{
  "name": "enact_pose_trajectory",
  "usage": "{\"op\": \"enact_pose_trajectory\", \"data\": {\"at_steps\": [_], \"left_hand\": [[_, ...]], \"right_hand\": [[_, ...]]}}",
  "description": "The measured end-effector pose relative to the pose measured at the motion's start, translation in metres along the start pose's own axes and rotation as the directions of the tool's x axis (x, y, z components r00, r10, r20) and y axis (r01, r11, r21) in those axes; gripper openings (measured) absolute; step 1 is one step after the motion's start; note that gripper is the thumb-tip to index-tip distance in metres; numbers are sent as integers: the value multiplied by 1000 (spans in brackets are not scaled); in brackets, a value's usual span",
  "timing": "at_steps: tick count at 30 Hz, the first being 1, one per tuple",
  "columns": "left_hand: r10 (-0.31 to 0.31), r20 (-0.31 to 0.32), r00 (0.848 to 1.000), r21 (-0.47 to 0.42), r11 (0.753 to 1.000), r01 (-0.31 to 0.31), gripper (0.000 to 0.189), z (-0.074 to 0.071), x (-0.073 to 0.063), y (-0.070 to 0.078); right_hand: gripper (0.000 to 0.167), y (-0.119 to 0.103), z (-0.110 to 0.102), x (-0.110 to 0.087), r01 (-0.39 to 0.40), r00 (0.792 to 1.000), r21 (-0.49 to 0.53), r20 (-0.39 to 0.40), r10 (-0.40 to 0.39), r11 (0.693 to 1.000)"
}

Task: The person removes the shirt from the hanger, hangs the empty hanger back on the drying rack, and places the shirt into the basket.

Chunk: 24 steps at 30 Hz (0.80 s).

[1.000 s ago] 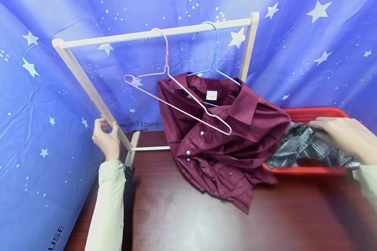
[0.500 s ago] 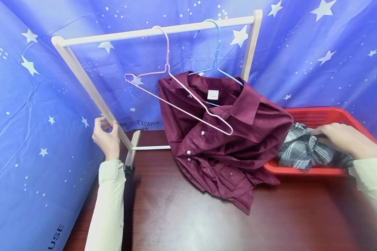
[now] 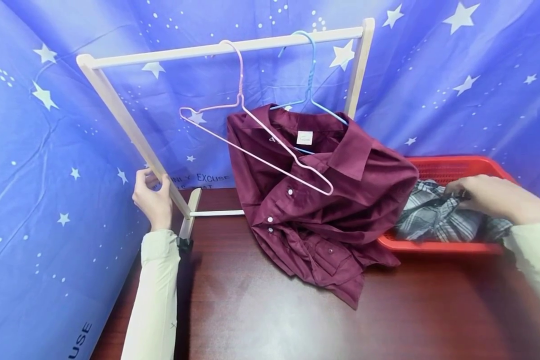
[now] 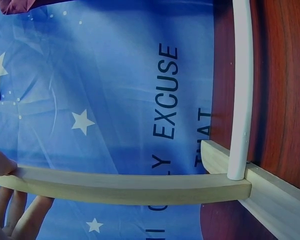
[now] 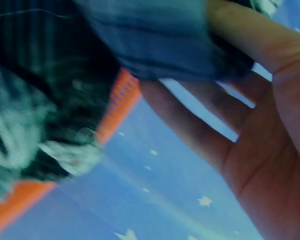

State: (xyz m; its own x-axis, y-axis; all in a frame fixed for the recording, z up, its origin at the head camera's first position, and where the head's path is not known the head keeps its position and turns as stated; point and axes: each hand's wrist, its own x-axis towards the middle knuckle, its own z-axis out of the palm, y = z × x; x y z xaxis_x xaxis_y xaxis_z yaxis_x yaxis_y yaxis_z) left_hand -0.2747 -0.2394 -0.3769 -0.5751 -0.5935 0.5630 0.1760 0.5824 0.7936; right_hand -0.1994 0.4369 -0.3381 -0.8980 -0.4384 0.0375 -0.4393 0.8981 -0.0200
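At the left, my left hand point(image 3: 153, 197) holds the wooden side post point(image 3: 121, 122) of a clothes rack, thumb on one side and fingers on the other. The left wrist view shows that post point(image 4: 135, 187) running down to its foot. On the right, my right hand point(image 3: 499, 197) pinches a grey plaid garment point(image 3: 445, 222), bunched up in a red plastic basket point(image 3: 441, 246). In the right wrist view, a fold of its cloth point(image 5: 160, 40) lies between thumb and fingers. Most of the garment still sits inside the basket.
A maroon button shirt point(image 3: 315, 220) hangs on a blue hanger point(image 3: 309, 75) from the rack's top bar point(image 3: 162, 55), its hem reaching the brown table point(image 3: 261, 310). One bare pink hanger point(image 3: 240, 75) hangs in front. A blue star-print curtain point(image 3: 486, 110) closes off the back and left.
My right hand has shifted slightly right and down within the basket, and the plaid garment is more gathered under it. The left hand keeps its hold on the post.
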Motion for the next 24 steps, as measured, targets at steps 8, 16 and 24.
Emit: {"op": "enact_pose_trajectory", "data": {"at_steps": [8, 16, 24], "left_hand": [[-2, 3, 1000, -2, 1000, 2, 25, -1, 1, 1], [3, 9, 1000, 1, 1000, -3, 25, -1, 0, 0], [-5, 10, 1000, 5, 1000, 4, 24, -1, 0, -1]], "right_hand": [[39, -16, -34, -5, -21, 999, -49, -48, 19, 999], [44, -46, -64, 2, -48, 980, -33, -194, 40, 998], [39, -94, -94, 17, 14, 912, 39, -411, 3, 999]]}}
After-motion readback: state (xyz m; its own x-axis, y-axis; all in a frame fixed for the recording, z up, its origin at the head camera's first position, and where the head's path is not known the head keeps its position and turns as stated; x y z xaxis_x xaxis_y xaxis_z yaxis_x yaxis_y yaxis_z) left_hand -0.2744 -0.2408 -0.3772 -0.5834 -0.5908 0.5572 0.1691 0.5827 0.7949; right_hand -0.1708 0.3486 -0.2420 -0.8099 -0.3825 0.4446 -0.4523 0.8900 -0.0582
